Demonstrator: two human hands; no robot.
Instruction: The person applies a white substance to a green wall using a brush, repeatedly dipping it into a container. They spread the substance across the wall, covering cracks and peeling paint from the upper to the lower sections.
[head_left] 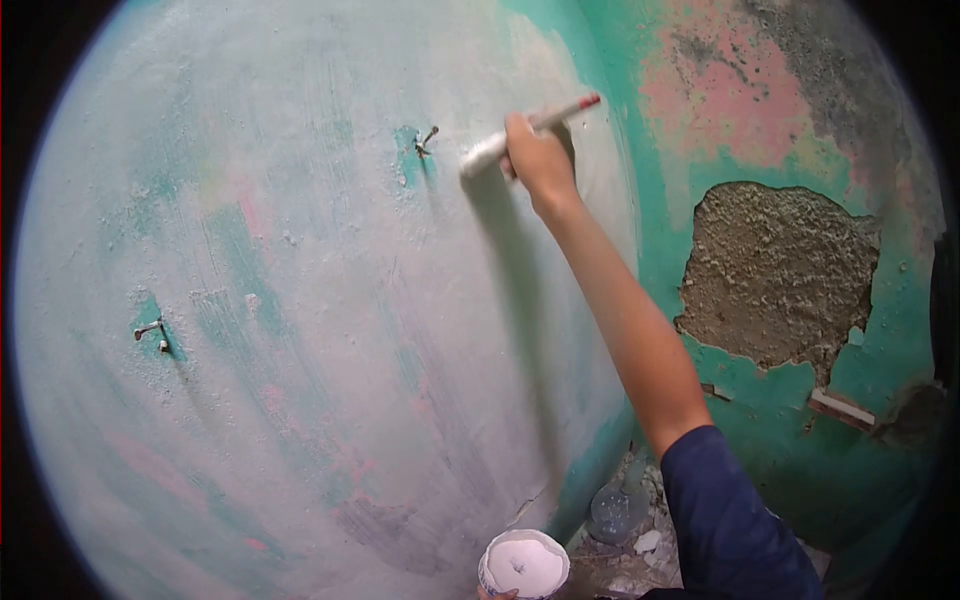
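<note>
My right hand (540, 160) is closed around the handle of a paintbrush (487, 153). Its white-coated bristle end points left and meets, or nearly meets, the wall (330, 230), which carries streaky white paint over green and pink. The handle's red tip sticks out to the upper right. At the bottom edge, fingers of my left hand (497, 594) grip the side of a tub of white paint (523, 565); most of that hand is out of frame. To the left of the brush, a bent metal hook (425, 142) juts from the wall.
Another hook (150, 330) protrudes lower left. The green side wall (655, 200) at right has a broken patch of bare rough plaster (780, 270) and a small ledge-like piece (842, 409) below it. Rubble and a clear plastic bottle (617, 512) lie in the floor corner.
</note>
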